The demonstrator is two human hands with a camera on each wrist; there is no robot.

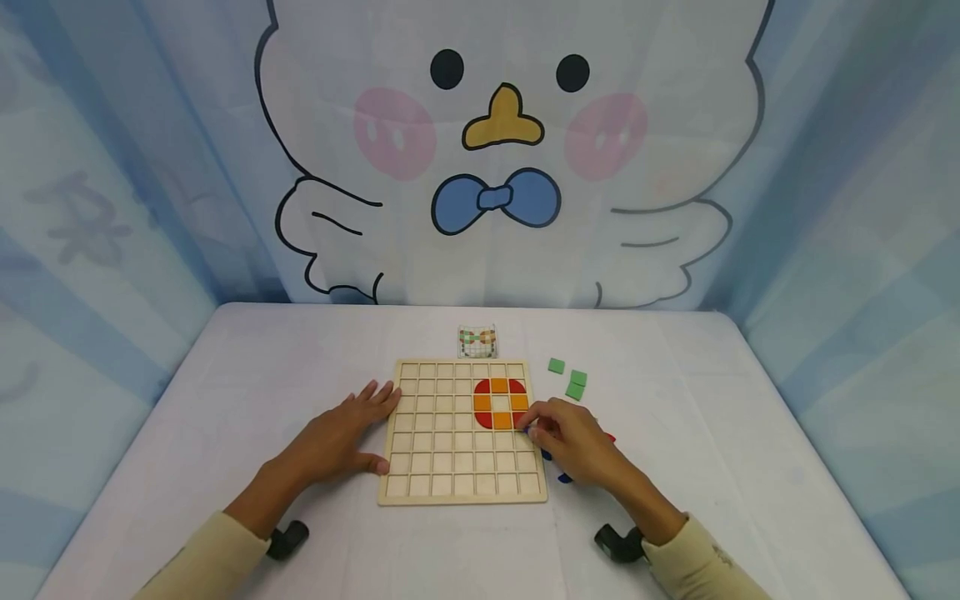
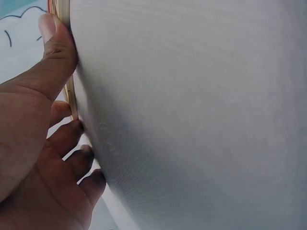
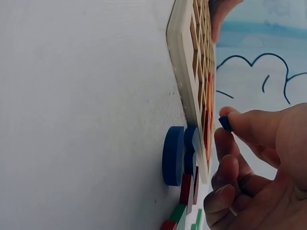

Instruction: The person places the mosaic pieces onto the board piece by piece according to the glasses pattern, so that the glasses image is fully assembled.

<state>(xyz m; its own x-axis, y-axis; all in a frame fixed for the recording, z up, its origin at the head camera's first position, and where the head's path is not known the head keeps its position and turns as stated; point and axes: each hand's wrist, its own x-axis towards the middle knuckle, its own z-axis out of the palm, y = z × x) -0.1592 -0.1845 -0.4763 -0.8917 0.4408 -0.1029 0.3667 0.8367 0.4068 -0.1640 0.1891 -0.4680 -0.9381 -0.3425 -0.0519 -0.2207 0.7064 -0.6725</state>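
A wooden grid board (image 1: 442,486) lies flat on the white table. My left hand (image 1: 347,437) rests at its left edge, fingers spread along the upper part and thumb (image 2: 50,36) touching the frame lower down. In the board's upper right, red quarter-round tiles (image 1: 482,421) and orange square tiles (image 1: 500,386) form a ring around a bare cell. Over the right edge, my right hand (image 1: 577,446) pinches a small blue tile (image 3: 225,123) between thumb and index finger, close by the ring's lower right corner. Its fingers hide part of that corner in the head view.
A small pattern card (image 1: 477,342) lies behind the board. Several green square tiles (image 1: 556,366) are scattered at the right. Blue pieces (image 3: 172,155) and red pieces (image 3: 186,189) lie beside the board's right edge, partly under my right hand. A printed curtain (image 1: 495,258) stands behind the table.
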